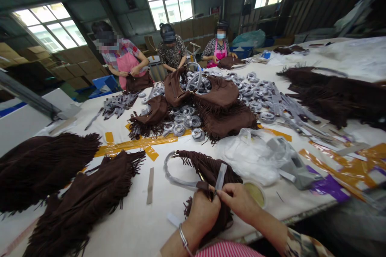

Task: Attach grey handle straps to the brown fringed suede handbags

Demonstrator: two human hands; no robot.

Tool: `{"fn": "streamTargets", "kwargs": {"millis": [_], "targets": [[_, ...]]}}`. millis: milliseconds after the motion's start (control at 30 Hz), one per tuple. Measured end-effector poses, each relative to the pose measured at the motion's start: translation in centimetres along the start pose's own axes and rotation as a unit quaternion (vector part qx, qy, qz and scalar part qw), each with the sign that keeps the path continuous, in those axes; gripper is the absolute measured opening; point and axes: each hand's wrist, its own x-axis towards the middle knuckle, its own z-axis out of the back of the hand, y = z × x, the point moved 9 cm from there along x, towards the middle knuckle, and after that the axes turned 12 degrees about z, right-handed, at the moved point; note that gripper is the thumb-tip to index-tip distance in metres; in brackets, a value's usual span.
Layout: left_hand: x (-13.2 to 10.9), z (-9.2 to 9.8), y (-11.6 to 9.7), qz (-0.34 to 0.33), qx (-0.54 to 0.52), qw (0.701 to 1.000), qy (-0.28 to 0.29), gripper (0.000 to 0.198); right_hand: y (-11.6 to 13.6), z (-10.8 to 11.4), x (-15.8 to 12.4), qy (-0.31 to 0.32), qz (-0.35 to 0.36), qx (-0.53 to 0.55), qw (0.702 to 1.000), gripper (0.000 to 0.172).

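A brown fringed handbag (212, 166) lies at the table's near edge in front of me. Its handle (169, 174), wrapped in greyish plastic, loops out to the left. My left hand (205, 211) is closed round the strap end of the bag, near its metal fitting. Right beside it, the fingers of my right hand (238, 200) pinch the same strap end, close to the left thumb. A short plastic-wrapped strip (221, 174) sticks up from between the hands. The exact parts under the fingertips are hidden.
Brown fringed bags (87, 198) lie at the left, more (223, 96) on a pile of plastic-wrapped straps (256, 88). Crumpled clear plastic (250, 154), a grey tape dispenser (297, 168) and a round tin (255, 192) sit at the right. Three people (123, 54) work across the table.
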Motion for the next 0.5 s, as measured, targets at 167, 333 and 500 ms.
{"fn": "streamTargets", "kwargs": {"millis": [167,333,500], "targets": [[-0.2,0.0,0.2,-0.004,0.007,1.000,0.013,0.017,0.5,0.3,0.1,-0.034,-0.001,-0.066,0.997,0.037],[-0.1,1.3,-0.1,0.017,-0.007,1.000,-0.012,0.016,0.4,-0.6,0.0,0.003,-0.005,0.055,0.998,0.031],[0.2,1.9,-0.4,0.016,-0.058,0.998,0.019,0.013,-0.3,-1.5,0.0,0.018,-0.026,0.147,0.989,0.021]]}}
